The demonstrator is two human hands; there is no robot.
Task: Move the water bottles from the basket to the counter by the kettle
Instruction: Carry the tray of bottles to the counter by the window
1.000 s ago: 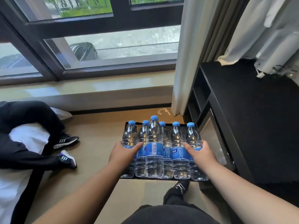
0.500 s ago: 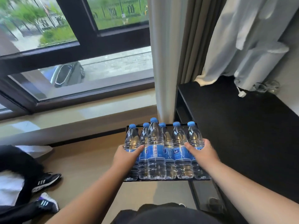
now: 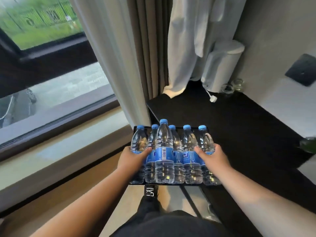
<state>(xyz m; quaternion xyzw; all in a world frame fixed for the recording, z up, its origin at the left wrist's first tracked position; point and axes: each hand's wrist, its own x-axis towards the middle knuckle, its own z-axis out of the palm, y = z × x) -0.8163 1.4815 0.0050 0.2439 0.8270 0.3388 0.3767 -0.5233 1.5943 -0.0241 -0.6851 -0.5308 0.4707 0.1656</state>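
Note:
Several clear water bottles (image 3: 163, 151) with blue caps and blue labels stand upright in a shallow black basket (image 3: 188, 184), one of them taller in front. I carry the basket in the air at the near left corner of the black counter (image 3: 239, 127). My left hand (image 3: 133, 159) grips its left side, thumb across the leftmost bottle. My right hand (image 3: 214, 158) grips its right side, thumb across the rightmost bottle. My fingers are hidden behind the bottles. A white cylinder draped in white cloth (image 3: 222, 65), possibly the kettle, stands at the counter's back.
Two upturned glasses (image 3: 236, 84) and a white plug (image 3: 212, 99) lie beside the draped cylinder. Curtains (image 3: 136, 57) hang behind the counter's left edge. The window and its sill (image 3: 51, 134) run along the left. A green object (image 3: 309, 146) sits at the counter's right edge.
My view has swung right and up, and the basket has travelled with both hands from above the floor to the counter's corner. The clothes and sneakers on the floor have left the view.

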